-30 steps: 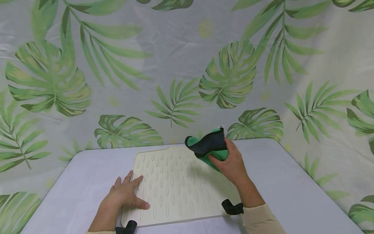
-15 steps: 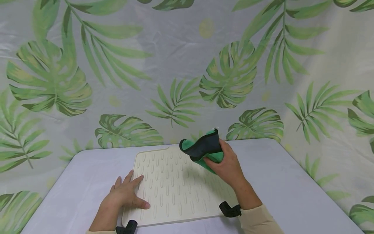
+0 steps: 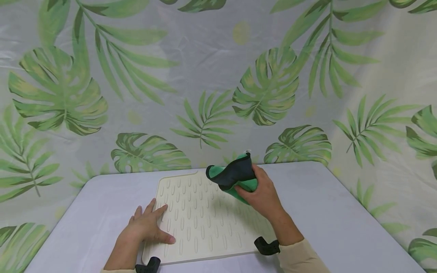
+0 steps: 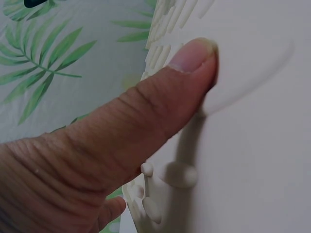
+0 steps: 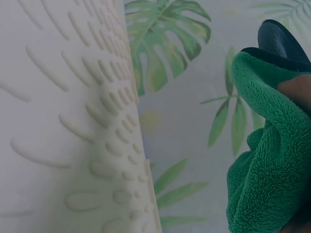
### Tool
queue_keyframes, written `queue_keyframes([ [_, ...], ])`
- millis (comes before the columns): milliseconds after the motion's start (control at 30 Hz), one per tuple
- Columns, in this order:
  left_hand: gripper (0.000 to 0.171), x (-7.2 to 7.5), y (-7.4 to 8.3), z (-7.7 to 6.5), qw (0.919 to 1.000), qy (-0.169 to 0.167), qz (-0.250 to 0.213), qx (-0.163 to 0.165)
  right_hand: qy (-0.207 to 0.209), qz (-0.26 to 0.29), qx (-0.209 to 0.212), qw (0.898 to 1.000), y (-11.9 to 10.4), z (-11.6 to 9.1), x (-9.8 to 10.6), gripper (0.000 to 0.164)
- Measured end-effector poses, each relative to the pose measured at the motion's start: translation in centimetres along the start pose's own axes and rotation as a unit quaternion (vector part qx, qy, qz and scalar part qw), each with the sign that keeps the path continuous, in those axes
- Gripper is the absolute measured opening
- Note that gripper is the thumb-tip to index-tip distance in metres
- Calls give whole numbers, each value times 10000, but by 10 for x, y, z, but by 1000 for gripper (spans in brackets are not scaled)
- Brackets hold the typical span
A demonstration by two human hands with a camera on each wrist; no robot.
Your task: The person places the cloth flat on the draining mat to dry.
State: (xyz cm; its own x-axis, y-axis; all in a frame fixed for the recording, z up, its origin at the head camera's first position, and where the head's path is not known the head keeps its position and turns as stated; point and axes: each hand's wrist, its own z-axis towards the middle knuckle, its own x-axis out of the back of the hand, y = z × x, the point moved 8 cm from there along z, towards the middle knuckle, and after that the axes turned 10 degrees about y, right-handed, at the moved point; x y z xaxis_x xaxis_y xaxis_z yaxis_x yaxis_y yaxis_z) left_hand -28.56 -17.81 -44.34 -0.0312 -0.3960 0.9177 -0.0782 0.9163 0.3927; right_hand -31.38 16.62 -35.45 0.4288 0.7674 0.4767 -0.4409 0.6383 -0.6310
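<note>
A cream mat with raised oval ridges (image 3: 205, 231) lies on the white table. My left hand (image 3: 145, 225) rests at its left edge with fingers spread, and the thumb (image 4: 170, 92) lies over the ridged surface. Above the far right part of the mat, my right hand (image 3: 264, 193) grips a bunched cloth (image 3: 235, 174), green and fluffy on one side, dark on the other, with black edging. In the right wrist view the green pile of the cloth (image 5: 272, 160) fills the right side, apart from the mat.
The white table (image 3: 341, 227) has rounded far corners. Behind it hangs a curtain (image 3: 205, 76) printed with green leaves. A black wrist mount (image 3: 266, 246) sits at the right wrist, another black mount (image 3: 148, 265) at the left.
My right hand has shifted left and slightly down with the cloth, over the mat. The left hand and the mat have stayed in place.
</note>
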Motion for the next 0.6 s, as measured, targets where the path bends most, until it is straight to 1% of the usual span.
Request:
queue_keyframes([
  [233,130,-2,-1,1,10000,-42,-5,14,-111,192,222,9995,-8,-6,-8,79],
  [600,130,-3,-2,2,10000,-59,-34,70,-213,179,437,9987,-13,-13,-20,80],
])
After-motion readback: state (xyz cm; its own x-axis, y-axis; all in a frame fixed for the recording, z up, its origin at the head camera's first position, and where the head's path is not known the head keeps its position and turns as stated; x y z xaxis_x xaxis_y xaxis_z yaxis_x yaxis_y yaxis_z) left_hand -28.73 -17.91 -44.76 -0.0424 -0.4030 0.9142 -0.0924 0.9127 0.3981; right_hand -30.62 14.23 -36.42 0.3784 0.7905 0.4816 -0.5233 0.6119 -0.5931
